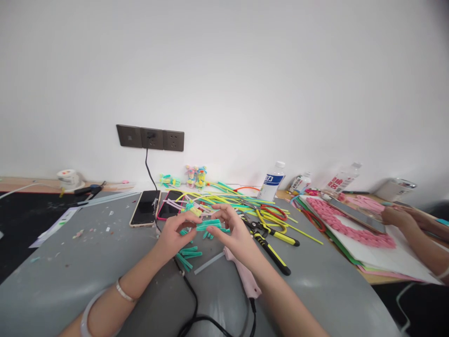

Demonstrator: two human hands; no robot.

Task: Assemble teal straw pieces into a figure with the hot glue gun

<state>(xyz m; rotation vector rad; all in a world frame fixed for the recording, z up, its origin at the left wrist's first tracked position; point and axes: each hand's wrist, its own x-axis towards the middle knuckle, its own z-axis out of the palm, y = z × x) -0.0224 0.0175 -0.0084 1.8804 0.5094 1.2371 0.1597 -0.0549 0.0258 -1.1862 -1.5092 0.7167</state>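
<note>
In front of me, over the grey table cover (105, 262), my left hand (176, 232) and my right hand (234, 232) pinch a short bundle of teal pipe cleaner pieces (209, 225) from its two ends. More cut teal pipe cleaner pieces (188, 255) lie just below my left hand. Beside my right wrist rests a pink hot glue gun (243, 275) with a black cord, partly behind my forearm. A clear glue stick (209, 263) shows at its nose. Right of my right hand lie yellow-and-black pliers (271, 252) and scissors with orange and yellow handles (271, 213).
Long yellow, green and pink pipe cleaners (242, 199) spread behind my hands. Two phones, one a black-screened phone (145, 209), lie left of them. Small fuzzy figures (196, 177) and a bottle (271, 184) stand by the wall. At right, another person's hand (398, 217) is near pink braided yarn (336, 224).
</note>
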